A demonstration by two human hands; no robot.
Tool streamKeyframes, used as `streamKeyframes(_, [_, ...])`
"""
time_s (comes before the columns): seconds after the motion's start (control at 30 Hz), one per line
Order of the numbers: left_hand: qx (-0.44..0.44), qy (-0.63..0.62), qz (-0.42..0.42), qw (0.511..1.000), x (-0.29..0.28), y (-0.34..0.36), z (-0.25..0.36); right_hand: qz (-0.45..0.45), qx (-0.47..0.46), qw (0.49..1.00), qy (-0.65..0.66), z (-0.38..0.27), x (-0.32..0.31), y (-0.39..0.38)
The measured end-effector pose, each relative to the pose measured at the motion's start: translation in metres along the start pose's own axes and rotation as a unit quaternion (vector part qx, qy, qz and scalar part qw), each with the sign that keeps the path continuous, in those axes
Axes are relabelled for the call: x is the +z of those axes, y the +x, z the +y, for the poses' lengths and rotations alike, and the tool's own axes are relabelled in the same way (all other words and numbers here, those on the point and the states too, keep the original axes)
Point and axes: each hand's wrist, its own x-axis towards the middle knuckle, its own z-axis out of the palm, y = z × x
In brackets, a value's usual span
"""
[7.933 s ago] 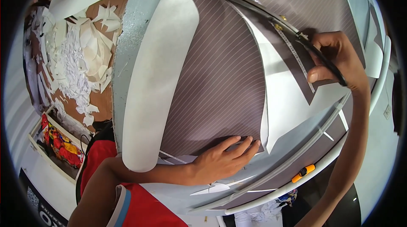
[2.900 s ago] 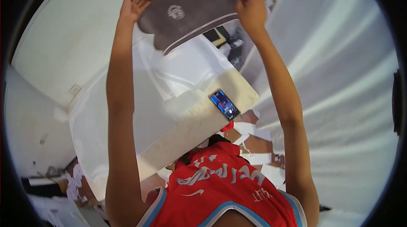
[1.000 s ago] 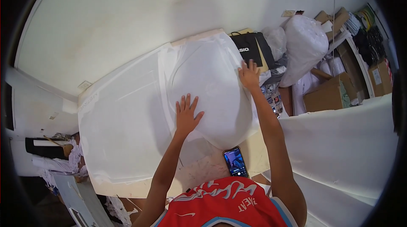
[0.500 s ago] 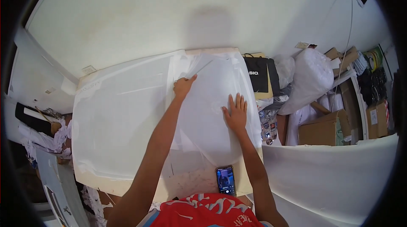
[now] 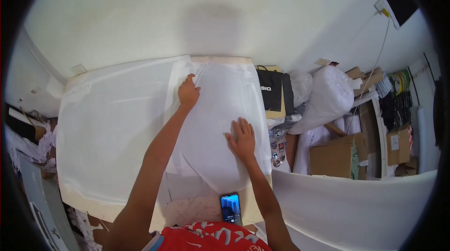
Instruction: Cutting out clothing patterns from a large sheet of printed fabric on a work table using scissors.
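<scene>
A thin white sheet (image 5: 218,106), paper or cloth, lies over the right half of a large board-like tabletop. My right hand (image 5: 242,139) rests flat on it with the fingers stretched out. Near the far end of the sheet's left edge is my left hand (image 5: 189,92), fingers pointing away from me and thumb apart, pressing on the surface. Small folds (image 5: 201,74) run beside its fingertips. To the left, another broad white sheet (image 5: 112,129) covers the table. At the near side the right-hand sheet's curved lower edge overlaps other layers.
A lit phone (image 5: 230,208) lies at the table's near edge. Right of the table stand a black bag (image 5: 269,92), a large plastic-wrapped roll (image 5: 328,92) and cardboard boxes (image 5: 335,157). A white sheet (image 5: 351,209) hangs at the lower right. White scraps (image 5: 44,143) pile up at left.
My left hand has gone from closed at a raised fold to spread on the sheet, and the long fold has shrunk. The right hand stays flat. The whole view has shifted slightly.
</scene>
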Motion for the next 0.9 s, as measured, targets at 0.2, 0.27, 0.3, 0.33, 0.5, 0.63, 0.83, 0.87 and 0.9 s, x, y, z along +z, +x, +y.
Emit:
streamKeyframes(0.2, [0.161,0.229,0.093,0.956,0.001,-0.033,0.023,-0.024,0.036,0.999,-0.008,-0.005,-0.009,0.04])
streamKeyframes(0.27, [0.267,0.282,0.05,0.92,-0.002,-0.054,0.016,0.058,-0.003,0.997,0.055,-0.016,-0.008,0.076])
streamKeyframes(0.3, [0.268,0.286,0.047,0.919,-0.003,-0.063,0.016,0.074,-0.016,0.992,0.105,-0.023,-0.006,0.097])
streamKeyframes(0.33, [0.259,0.272,0.041,0.926,-0.002,-0.07,0.019,0.077,-0.009,0.991,0.105,-0.023,0.002,0.115])
streamKeyframes(0.5, [0.264,0.258,0.004,0.929,0.012,-0.083,0.004,-0.013,-0.032,0.998,-0.055,0.009,0.069,0.139])
streamKeyframes(0.63, [0.25,0.286,-0.009,0.925,0.023,-0.075,0.0,0.014,0.0,0.999,-0.053,0.014,0.072,0.145])
streamKeyframes(0.83, [0.279,0.286,0.005,0.917,0.022,-0.067,-0.005,0.012,0.017,1.0,-0.014,-0.003,0.021,0.058])
streamKeyframes(0.87, [0.273,0.288,0.006,0.918,0.02,-0.066,-0.009,0.045,0.01,0.999,0.009,-0.018,0.002,0.051])
streamKeyframes(0.9, [0.269,0.289,0.007,0.919,0.018,-0.065,-0.011,0.039,0.013,0.999,0.011,-0.03,-0.014,0.034])
